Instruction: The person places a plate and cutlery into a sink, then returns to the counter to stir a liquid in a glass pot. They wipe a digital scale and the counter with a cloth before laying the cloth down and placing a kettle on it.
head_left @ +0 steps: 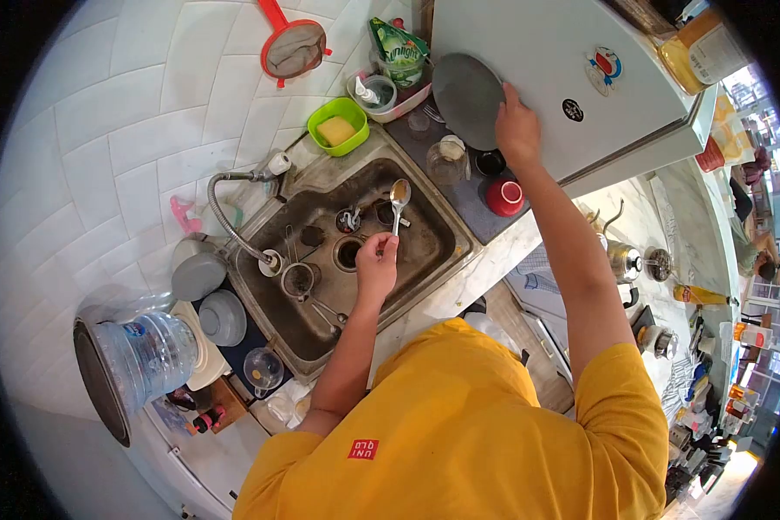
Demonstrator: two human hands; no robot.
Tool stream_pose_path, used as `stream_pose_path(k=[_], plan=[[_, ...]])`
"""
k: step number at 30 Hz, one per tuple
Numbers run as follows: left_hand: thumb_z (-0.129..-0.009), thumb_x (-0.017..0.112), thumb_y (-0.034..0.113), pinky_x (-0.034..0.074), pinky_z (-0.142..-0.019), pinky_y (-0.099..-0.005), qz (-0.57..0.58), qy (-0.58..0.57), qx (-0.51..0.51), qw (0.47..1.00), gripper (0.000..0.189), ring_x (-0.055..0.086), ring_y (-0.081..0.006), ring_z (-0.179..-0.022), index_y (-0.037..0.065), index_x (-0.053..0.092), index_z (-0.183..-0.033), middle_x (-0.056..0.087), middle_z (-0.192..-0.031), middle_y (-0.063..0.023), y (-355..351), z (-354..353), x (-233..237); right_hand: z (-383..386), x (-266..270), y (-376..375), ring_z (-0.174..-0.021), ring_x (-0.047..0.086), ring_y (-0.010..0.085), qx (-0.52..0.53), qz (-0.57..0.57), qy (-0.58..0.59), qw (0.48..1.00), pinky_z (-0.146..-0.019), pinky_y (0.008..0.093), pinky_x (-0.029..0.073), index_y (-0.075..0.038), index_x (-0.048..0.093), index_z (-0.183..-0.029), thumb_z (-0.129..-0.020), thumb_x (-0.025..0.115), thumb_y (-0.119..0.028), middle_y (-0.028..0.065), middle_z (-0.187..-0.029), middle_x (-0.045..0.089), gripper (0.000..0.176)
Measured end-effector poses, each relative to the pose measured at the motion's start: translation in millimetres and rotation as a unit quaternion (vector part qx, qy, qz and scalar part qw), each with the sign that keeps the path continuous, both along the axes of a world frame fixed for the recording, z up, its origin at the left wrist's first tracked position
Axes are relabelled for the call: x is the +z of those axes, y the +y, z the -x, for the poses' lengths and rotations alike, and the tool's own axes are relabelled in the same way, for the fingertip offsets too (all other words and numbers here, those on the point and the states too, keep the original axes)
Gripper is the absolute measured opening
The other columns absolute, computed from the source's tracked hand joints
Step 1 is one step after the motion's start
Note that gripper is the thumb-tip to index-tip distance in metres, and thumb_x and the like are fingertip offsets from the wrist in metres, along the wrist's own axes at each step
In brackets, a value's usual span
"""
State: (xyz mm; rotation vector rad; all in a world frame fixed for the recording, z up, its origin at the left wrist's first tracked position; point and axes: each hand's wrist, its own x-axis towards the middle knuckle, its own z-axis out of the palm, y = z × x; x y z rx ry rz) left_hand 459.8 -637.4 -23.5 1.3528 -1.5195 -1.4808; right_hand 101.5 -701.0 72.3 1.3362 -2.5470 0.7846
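1. Head view: left hand (378,264) pinches a spoon (399,198) by its handle, bowl up, over the sink (426,251).
2. Right hand (517,130) clasps the rim of a grey plate (464,91) above the drying mat (470,198).
3. Judged step: racking washed dishes; next calls for a steady release.

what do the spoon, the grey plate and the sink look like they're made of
Spoon in the left hand: metal, probably stainless steel, since its bowl gleams. Grey plate held by the right hand: matte with no glare, perhaps ceramic or plastic; the look leaves it open. Sink: metal, likely steel, dulled and brown-stained inside, paler along the rim.
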Motion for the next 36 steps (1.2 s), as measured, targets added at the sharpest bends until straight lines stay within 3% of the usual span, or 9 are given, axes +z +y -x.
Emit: stream_pose_path(k=[3,9,12,15,21,24,27,36], plan=[[-0.100,0.065,0.018,0.039,-0.060,-0.0236,0.040,-0.016,0.003,0.999,0.018,0.049,-0.0047,-0.068,0.001,0.069,-0.103,0.058,-0.078,0.0056,-3,8,-7,-3,-3,4,-0.085,0.070,0.0471,-0.018,-0.009,-0.009,1.000,-0.078,0.0565,0.055,-0.012,0.052,-0.135,-0.099,0.057,-0.016,0.0247,-0.091,0.072,0.036],[-0.100,0.065,0.017,0.040,-0.060,-0.0236,0.002,-0.007,0.002,1.000,0.017,0.050,-0.0049,-0.068,0.001,0.069,-0.101,0.059,-0.078,0.0050,-14,26,-18,-10,4,9,-0.092,0.070,0.0466,-0.044,-0.057,-0.031,0.997,-0.080,0.0576,0.055,-0.010,0.048,-0.136,-0.100,0.052,-0.017,0.0248,-0.096,0.072,0.037],[-0.099,0.066,0.017,0.041,-0.060,-0.0241,0.027,-0.023,-0.007,0.999,0.017,0.052,-0.0052,-0.069,0.001,0.070,-0.101,0.061,-0.079,0.0039,-19,34,-21,-7,-3,8,-0.087,0.069,0.0482,-0.037,-0.054,-0.002,0.998,-0.077,0.0579,0.055,-0.010,0.048,-0.133,-0.099,0.057,-0.020,0.0267,-0.091,0.071,0.037],[-0.097,0.067,0.021,0.051,-0.075,-0.0311,0.015,-0.047,-0.015,0.999,0.021,0.067,-0.0167,-0.080,0.001,0.071,-0.102,0.072,-0.086,-0.0074,-21,39,-17,-8,-5,10,-0.087,0.070,0.0479,-0.037,-0.049,-0.006,0.998,-0.078,0.0575,0.055,-0.009,0.045,-0.133,-0.099,0.056,-0.018,0.0262,-0.091,0.071,0.037],[-0.096,0.067,0.024,0.052,-0.074,-0.0340,0.020,-0.066,-0.027,0.997,0.023,0.068,-0.0192,-0.079,0.002,0.072,-0.101,0.073,-0.086,-0.0081,-25,44,-12,-5,-7,14,-0.087,0.070,0.0469,-0.032,-0.063,0.014,0.997,-0.077,0.0574,0.056,-0.007,0.048,-0.131,-0.099,0.052,-0.013,0.0267,-0.095,0.071,0.033],[-0.098,0.066,0.018,0.047,-0.068,-0.0279,0.038,-0.068,-0.024,0.997,0.019,0.059,-0.0094,-0.075,-0.001,0.071,-0.101,0.068,-0.083,-0.0013,-26,46,-19,-11,6,18,-0.087,0.072,0.0446,-0.019,-0.070,0.036,0.997,-0.075,0.0528,0.058,-0.009,0.048,-0.132,-0.094,0.054,-0.007,0.0227,-0.099,0.071,0.039],[-0.098,0.066,0.018,0.047,-0.069,-0.0281,0.038,-0.086,-0.027,0.995,0.019,0.059,-0.0099,-0.075,-0.001,0.071,-0.100,0.069,-0.083,-0.0020,-26,48,-18,-12,14,24,-0.084,0.071,0.0457,0.001,-0.039,0.076,0.996,-0.074,0.0537,0.058,-0.009,0.049,-0.129,-0.094,0.056,-0.008,0.0221,-0.098,0.072,0.036],[-0.099,0.066,0.018,0.048,-0.070,-0.0282,0.035,-0.084,-0.035,0.995,0.020,0.060,-0.0106,-0.074,-0.001,0.070,-0.102,0.070,-0.084,-0.0032,-27,51,-7,-27,57,69,-0.081,0.069,0.0466,-0.006,0.153,0.004,0.988,-0.069,0.0533,0.055,-0.005,0.055,-0.120,-0.097,0.057,-0.012,0.0245,-0.094,0.071,0.024]])
